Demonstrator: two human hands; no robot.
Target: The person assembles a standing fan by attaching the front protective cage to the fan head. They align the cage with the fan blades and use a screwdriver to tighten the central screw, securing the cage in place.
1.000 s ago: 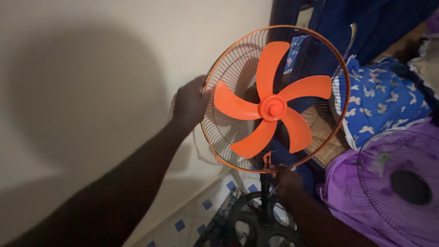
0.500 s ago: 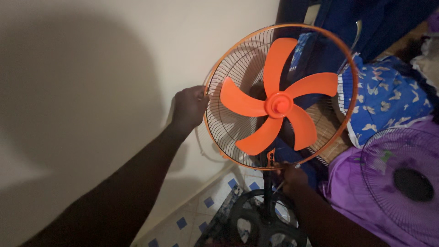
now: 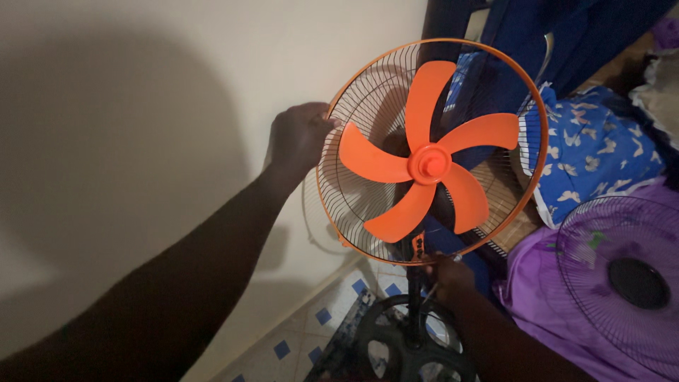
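A standing fan (image 3: 431,164) with orange blades and an orange-rimmed rear wire guard stands before a pale wall, its front guard off. My left hand (image 3: 298,138) grips the left edge of the guard rim. My right hand (image 3: 447,274) is down at the black pole (image 3: 412,297) just under the fan head, fingers closed around something small that I cannot make out. The pole rises from a round black base (image 3: 410,350) on the floor.
A loose black wire guard (image 3: 622,279) lies on purple cloth at the right. Blue patterned fabric (image 3: 594,155) and dark blue cloth are piled behind the fan. White floor tiles with blue squares (image 3: 304,332) show below, and the wall is close on the left.
My left hand has slid up along the guard rim, from the mid-left side toward the upper left. The fan head has shifted slightly. My right hand stays at the pole.
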